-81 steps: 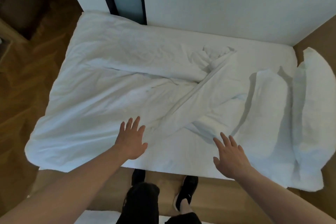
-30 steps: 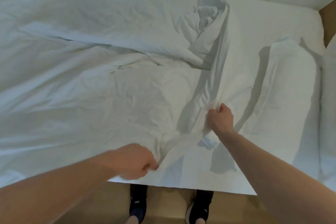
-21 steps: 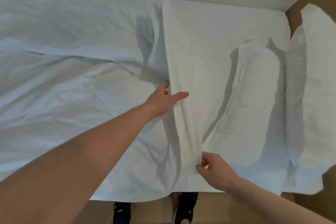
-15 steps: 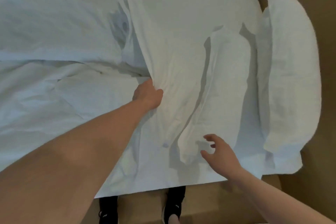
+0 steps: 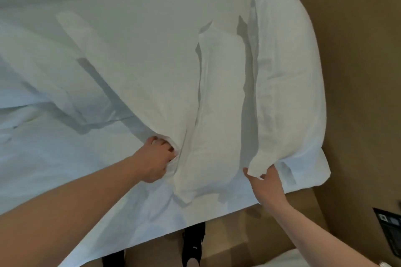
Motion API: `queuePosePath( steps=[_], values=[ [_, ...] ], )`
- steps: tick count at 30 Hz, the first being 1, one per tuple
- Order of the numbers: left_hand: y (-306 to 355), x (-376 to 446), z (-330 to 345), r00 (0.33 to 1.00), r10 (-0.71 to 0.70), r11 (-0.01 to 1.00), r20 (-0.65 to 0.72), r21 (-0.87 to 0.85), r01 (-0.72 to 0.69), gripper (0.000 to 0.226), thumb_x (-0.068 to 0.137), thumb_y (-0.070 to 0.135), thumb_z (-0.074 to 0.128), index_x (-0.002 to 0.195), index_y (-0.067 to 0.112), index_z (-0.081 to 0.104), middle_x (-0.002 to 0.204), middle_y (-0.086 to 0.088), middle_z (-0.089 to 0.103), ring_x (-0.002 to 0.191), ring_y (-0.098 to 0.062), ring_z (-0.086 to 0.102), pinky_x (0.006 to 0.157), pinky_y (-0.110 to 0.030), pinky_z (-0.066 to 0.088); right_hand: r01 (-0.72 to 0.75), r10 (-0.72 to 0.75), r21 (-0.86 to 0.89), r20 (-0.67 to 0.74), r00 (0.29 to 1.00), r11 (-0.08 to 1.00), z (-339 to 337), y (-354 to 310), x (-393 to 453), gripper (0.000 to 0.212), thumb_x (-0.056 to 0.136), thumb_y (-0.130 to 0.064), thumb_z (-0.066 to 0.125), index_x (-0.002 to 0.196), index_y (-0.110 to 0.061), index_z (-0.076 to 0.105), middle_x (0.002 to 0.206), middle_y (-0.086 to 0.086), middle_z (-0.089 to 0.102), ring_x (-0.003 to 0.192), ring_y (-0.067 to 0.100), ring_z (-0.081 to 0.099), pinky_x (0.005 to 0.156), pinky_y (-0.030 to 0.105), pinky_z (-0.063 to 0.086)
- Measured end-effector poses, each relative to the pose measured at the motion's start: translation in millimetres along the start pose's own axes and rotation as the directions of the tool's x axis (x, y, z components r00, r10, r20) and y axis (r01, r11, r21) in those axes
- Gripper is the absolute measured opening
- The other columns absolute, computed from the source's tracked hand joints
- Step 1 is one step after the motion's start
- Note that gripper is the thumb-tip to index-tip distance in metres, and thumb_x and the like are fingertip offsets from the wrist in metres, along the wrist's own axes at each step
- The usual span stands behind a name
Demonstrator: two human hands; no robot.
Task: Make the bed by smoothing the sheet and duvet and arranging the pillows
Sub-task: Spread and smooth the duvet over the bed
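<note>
Left hand is fisted, fingers curled tight round cloth; right hand reaches forward, its fingers hidden, both forearms bare.
</note>
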State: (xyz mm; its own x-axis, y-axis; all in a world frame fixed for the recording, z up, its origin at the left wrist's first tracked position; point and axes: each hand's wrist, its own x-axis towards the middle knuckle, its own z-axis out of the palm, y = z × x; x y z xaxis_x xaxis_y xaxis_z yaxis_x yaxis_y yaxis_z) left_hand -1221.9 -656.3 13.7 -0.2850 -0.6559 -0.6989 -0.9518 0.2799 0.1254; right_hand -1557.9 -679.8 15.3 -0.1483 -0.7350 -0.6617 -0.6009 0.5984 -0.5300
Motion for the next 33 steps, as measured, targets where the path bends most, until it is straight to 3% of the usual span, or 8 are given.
queuePosePath(
  steps=[5,9,13,20,24,27,30,33],
  values=[
    [-11,-23,4,0.992,-0.116,0.979,-0.042,-0.174,0.107,0.016,0.091,0.024,0.049,0.103,0.03,0.057,0.132,0.004,0.055,0.135,-0.023,0.038,0.121,-0.049,0.009,0.053,-0.026,0.283,-0.1,0.995,0.958,-5,-36,-43,0.039,0.102,-0.033,0.059,0.139,-0.033,0.047,0.128,-0.014,0.057,0.118,0.018,0.058,0.103,0.046,0.052],
    [-12,-47,-22,0.975,0.118,0.978,-0.189,-0.148,-0.147,0.007,0.081,0.024,0.052,0.087,0.028,0.052,0.128,0.0,0.055,0.129,-0.031,0.036,0.118,-0.05,0.014,0.078,-0.117,0.199,0.192,0.974,0.977,15,-92,-58,0.03,0.096,-0.038,0.066,0.126,-0.036,0.059,0.124,-0.015,0.064,0.111,0.006,0.064,0.101,0.044,0.054],
    [-9,-84,-22,0.925,0.334,0.942,-0.183,0.101,-0.321,0.047,0.084,0.028,0.053,0.13,0.031,0.063,0.143,-0.002,0.05,0.141,-0.036,0.029,0.119,-0.059,0.012,0.228,-0.236,0.066,0.345,0.908,0.971,72,-183,-66,0.081,0.08,-0.068,0.072,0.148,-0.037,0.042,0.146,-0.015,0.051,0.127,0.01,0.055,0.1,0.033,0.048],
    [6,-164,28,0.844,0.536,0.825,-0.013,0.22,-0.521,0.035,0.075,0.023,0.073,0.109,0.031,0.073,0.119,0.003,0.063,0.12,-0.026,0.045,0.104,-0.044,0.032,0.623,-0.347,-0.333,0.604,0.718,0.708,223,-276,-92,0.14,0.054,-0.078,0.082,0.163,-0.03,0.008,0.166,0.001,0.025,0.149,0.027,0.034,0.118,0.046,0.035],
    [0,-176,72,0.83,0.535,0.845,-0.157,0.085,-0.529,0.036,0.084,0.016,0.067,0.119,0.023,0.072,0.121,-0.001,0.065,0.117,-0.028,0.052,0.097,-0.04,0.042,0.716,-0.363,-0.519,0.626,0.691,0.467,282,-257,-108,0.085,0.082,-0.034,0.072,0.157,-0.03,0.032,0.14,0.01,0.057,0.126,0.033,0.058,0.099,0.039,0.049],
    [-12,-189,83,0.878,0.405,0.911,-0.256,0.028,-0.412,0.034,0.086,0.028,0.066,0.119,0.029,0.07,0.131,0.003,0.06,0.123,-0.027,0.048,0.107,-0.043,0.038,0.686,-0.477,-0.491,0.494,0.727,0.537,297,-251,-121,0.042,0.084,-0.013,0.056,0.121,-0.028,0.069,0.113,0.008,0.071,0.107,0.034,0.065,0.085,0.035,0.05],
    [-41,-214,90,0.929,0.129,0.885,-0.347,-0.383,-0.265,0.036,0.075,0.061,0.076,0.098,0.033,0.07,0.134,0.006,0.051,0.13,-0.021,0.035,0.12,-0.037,0.016,0.561,-0.488,-0.26,0.298,0.821,0.786,284,-269,-121,0.021,0.081,-0.005,0.05,0.081,-0.014,0.069,0.075,0.002,0.063,0.076,0.027,0.058,0.066,0.03,0.042],
    [-112,-229,115,0.87,-0.479,0.553,-0.116,-0.81,0.197,0.059,0.069,0.075,0.075,0.109,0.033,0.065,0.135,0.009,0.052,0.133,-0.017,0.041,0.117,-0.033,0.026,0.476,-0.476,0.045,-0.024,0.879,0.878,249,-295,-121,0.016,0.078,-0.004,0.042,0.068,-0.006,0.055,0.059,-0.001,0.042,0.059,0.019,0.039,0.051,0.031,0.033]
  ],
)
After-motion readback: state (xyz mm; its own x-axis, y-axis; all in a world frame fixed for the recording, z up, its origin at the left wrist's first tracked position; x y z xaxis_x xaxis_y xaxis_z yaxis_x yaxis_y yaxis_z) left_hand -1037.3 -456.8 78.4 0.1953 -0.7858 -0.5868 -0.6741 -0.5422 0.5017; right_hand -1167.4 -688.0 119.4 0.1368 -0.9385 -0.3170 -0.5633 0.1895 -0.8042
